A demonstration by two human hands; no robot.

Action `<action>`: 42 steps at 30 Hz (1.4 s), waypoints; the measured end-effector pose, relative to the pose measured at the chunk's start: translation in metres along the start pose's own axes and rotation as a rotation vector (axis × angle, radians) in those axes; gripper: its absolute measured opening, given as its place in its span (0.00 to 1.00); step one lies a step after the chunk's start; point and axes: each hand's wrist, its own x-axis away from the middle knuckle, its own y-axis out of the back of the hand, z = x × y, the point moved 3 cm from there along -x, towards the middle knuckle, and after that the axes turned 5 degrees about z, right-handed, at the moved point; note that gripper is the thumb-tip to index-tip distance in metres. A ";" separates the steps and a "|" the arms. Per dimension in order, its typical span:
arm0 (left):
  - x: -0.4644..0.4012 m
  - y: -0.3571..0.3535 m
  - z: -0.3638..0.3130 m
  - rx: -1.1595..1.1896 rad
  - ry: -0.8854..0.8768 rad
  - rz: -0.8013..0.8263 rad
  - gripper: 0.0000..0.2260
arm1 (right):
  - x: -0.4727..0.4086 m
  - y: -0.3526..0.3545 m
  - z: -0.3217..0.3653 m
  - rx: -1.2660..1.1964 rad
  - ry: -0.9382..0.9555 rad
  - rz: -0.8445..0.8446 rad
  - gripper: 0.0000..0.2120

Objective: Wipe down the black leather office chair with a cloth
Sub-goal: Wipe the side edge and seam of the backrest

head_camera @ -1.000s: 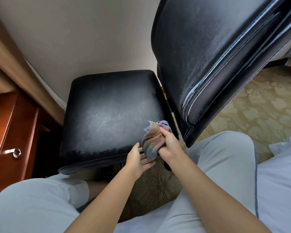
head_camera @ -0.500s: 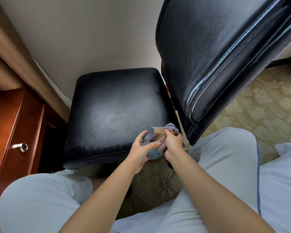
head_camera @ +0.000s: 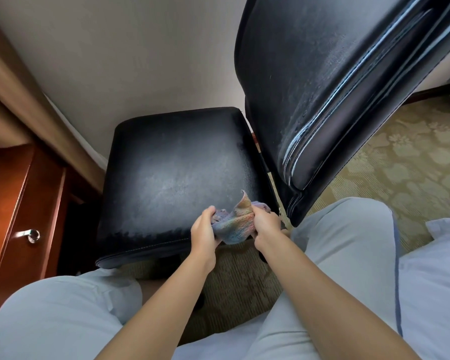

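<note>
The black leather chair stands in front of me, its dusty seat (head_camera: 177, 167) in the middle and its tall backrest (head_camera: 322, 74) rising at the right. A small multicoloured cloth (head_camera: 235, 224) is stretched between both hands just above the seat's front right corner. My left hand (head_camera: 203, 229) grips the cloth's left edge, and my right hand (head_camera: 265, 224) grips its right edge. One corner of the cloth sticks up. The seat's front strip looks darker than the greyish centre.
A reddish wooden cabinet (head_camera: 24, 203) with a metal knob (head_camera: 33, 235) stands at the left. A pale wall lies behind the chair. Patterned beige carpet (head_camera: 400, 157) covers the floor at the right. My knees in light trousers (head_camera: 348, 242) flank the chair's front.
The cloth was a bunched wad held mostly by my right hand. Now both hands have pulled it apart, spreading it wider between them. The view has shifted slightly.
</note>
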 end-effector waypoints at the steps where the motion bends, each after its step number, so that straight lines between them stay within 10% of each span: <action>1: 0.002 -0.001 0.002 -0.055 -0.014 0.043 0.12 | -0.003 0.002 -0.002 0.055 0.017 -0.041 0.18; 5: 0.001 -0.007 0.006 -0.287 -0.085 0.090 0.29 | -0.004 -0.002 -0.008 0.256 0.041 0.030 0.13; 11: -0.011 0.000 0.001 -0.234 -0.113 -0.137 0.02 | 0.007 -0.008 0.002 0.168 0.016 0.293 0.10; 20: -0.026 0.010 -0.001 -0.153 -0.110 -0.254 0.05 | 0.014 -0.017 -0.004 0.468 0.484 0.155 0.03; 27: -0.030 0.017 -0.002 0.033 -0.020 -0.274 0.09 | 0.024 -0.019 -0.001 0.649 0.488 0.508 0.16; 38: -0.014 -0.002 -0.017 -0.533 -0.516 -0.188 0.15 | 0.021 -0.020 0.000 0.398 0.373 0.334 0.08; 42: -0.005 -0.014 -0.018 -0.455 -0.448 -0.099 0.16 | 0.021 -0.016 0.007 0.269 0.360 0.256 0.08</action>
